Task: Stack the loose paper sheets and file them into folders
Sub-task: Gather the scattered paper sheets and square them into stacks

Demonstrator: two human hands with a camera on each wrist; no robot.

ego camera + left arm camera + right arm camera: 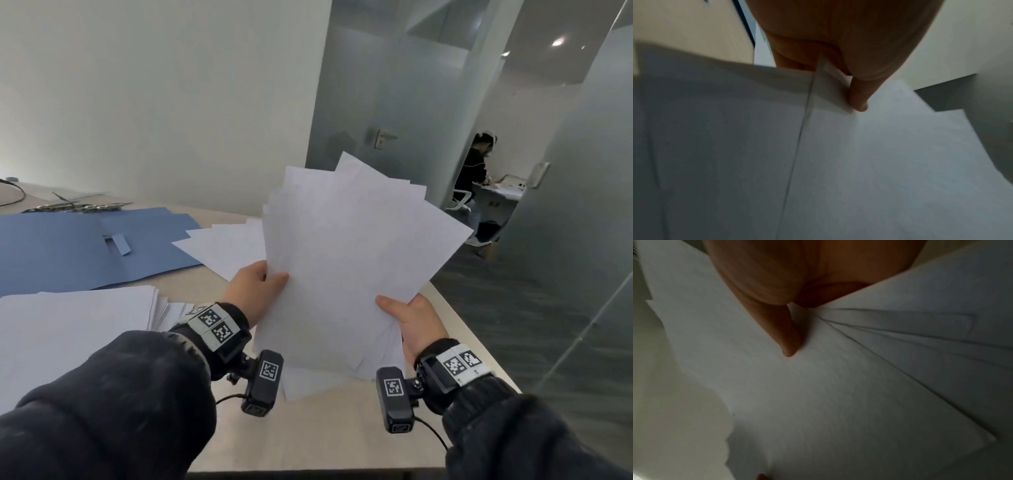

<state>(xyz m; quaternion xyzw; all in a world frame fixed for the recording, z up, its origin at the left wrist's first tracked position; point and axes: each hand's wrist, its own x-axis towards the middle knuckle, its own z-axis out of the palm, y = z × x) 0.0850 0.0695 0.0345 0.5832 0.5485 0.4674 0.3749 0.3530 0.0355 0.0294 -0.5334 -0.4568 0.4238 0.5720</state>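
Note:
I hold a fanned, uneven bundle of white paper sheets (349, 253) upright above the table's right part. My left hand (257, 284) pinches its left edge, thumb on the front. My right hand (407, 315) pinches the lower right edge, thumb on top. In the left wrist view the thumb (859, 97) presses on the sheets (859, 162); in the right wrist view the thumb (789, 337) lies on the splayed sheets (818, 394). An open blue folder (68, 250) lies flat at the left. Another white stack (68, 325) sits near me on the left, and loose sheets (222, 246) lie beside the folder.
The wooden table (308, 438) ends at the right, where dark carpet begins. Metal binder clips (75, 207) lie at the back left by the wall. A glass partition (582, 240) stands to the right; a person (474, 178) sits at a desk beyond it.

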